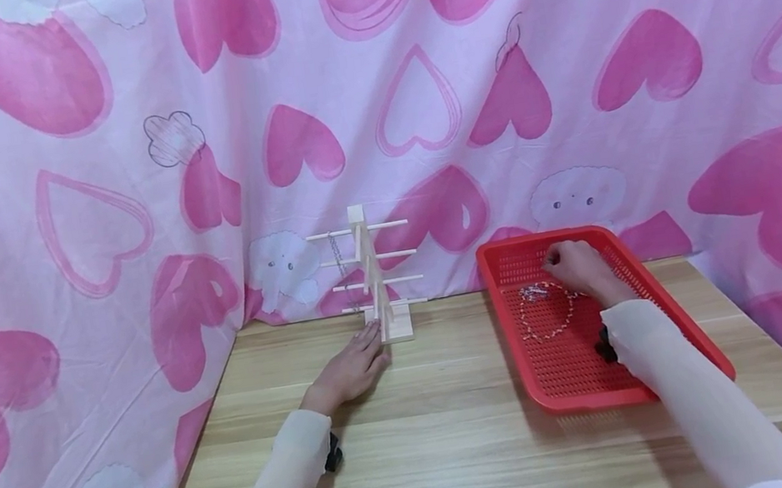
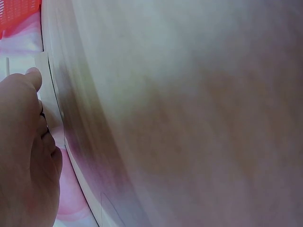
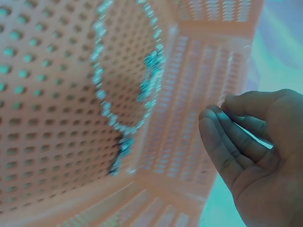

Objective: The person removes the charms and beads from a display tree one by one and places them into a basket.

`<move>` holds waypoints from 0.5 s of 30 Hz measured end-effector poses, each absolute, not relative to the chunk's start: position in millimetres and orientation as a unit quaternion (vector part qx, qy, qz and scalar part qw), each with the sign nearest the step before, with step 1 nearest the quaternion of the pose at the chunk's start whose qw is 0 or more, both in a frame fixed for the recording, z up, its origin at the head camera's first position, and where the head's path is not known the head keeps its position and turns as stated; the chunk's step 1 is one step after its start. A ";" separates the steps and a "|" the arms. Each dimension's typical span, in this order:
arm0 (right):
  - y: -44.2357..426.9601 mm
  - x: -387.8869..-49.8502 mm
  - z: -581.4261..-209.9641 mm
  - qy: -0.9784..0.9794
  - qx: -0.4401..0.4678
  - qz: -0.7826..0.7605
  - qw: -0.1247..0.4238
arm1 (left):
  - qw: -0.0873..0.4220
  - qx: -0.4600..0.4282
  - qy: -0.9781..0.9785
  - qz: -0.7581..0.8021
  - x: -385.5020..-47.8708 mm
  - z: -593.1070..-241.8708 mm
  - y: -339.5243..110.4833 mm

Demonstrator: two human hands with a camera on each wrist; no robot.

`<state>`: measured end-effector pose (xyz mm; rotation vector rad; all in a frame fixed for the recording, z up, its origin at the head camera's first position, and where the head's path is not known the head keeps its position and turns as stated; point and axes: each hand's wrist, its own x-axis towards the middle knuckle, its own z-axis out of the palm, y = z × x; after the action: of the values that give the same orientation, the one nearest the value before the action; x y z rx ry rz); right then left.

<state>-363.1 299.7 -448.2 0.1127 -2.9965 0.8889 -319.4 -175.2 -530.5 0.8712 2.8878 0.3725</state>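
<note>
- My left hand (image 1: 349, 368) lies low at the wooden stand (image 1: 364, 269), fingers reaching forward and touching its base (image 1: 401, 328); they are relaxed rather than clenched.
- My right hand (image 1: 585, 270) is over the far end of the red basket (image 1: 531, 383), thumb and fingertips drawn together; I cannot tell whether anything thin is pinched between them.
- The beaded necklace (image 1: 547, 337) lies in a loose loop on the basket's perforated floor, below and to the left of my right hand.
- A small shiny cluster (image 1: 535, 292) sits at the loop's far side; its details are blurred.
- The stand is upright at the back of the desk (image 1: 430, 457), pegs sticking out to both sides, with a thin chain (image 1: 339, 260) hanging down its left side.
- The basket is on the right part of the desk.
- Behind everything hangs a pink heart-patterned cloth (image 1: 396, 24).
</note>
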 end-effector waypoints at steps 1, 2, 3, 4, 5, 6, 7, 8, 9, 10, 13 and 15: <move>296.7 -362.2 -445.4 -0.957 0.042 0.286 0.013 | 0.051 0.286 0.949 0.120 -319.3 -530.7 -175.1; 293.7 -361.4 -442.7 -0.957 0.047 0.287 0.020 | 0.051 0.287 0.949 0.120 -319.2 -530.8 -175.1; 290.2 -360.7 -439.8 -0.955 0.053 0.289 0.025 | 0.050 0.287 0.949 0.121 -319.0 -531.0 -175.1; 286.4 -359.5 -436.3 -0.954 0.058 0.292 0.028 | 0.050 0.288 0.949 0.123 -318.8 -531.1 -175.2; 282.0 -358.2 -432.2 -0.953 0.063 0.294 0.029 | 0.051 0.288 0.948 0.124 -318.4 -530.8 -175.3; 277.2 -357.4 -428.3 -0.953 0.068 0.295 0.032 | 0.050 0.288 0.948 0.124 -318.2 -531.0 -175.6; 271.8 -356.3 -424.6 -0.952 0.071 0.295 0.033 | 0.049 0.288 0.948 0.124 -318.1 -531.5 -176.0; 266.2 -355.3 -421.2 -0.952 0.074 0.296 0.035 | 0.048 0.288 0.948 0.126 -317.9 -531.8 -176.4; 260.6 -353.8 -417.5 -0.951 0.078 0.297 0.035 | 0.047 0.289 0.948 0.128 -317.9 -532.2 -176.8; 254.7 -351.9 -413.6 -0.950 0.083 0.299 0.036 | 0.047 0.290 0.948 0.127 -317.9 -532.4 -177.1; 236.5 -348.6 -404.9 -0.947 0.096 0.304 0.045 | 0.040 0.294 0.946 0.127 -319.2 -534.8 -178.0; 223.9 -346.6 -398.9 -0.946 0.114 0.299 0.052 | 0.038 0.296 0.946 0.130 -319.6 -535.2 -178.1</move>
<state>-346.6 223.9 -398.9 0.3474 -2.8772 0.9101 -319.6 -178.1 -535.2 0.9076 2.9005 0.3982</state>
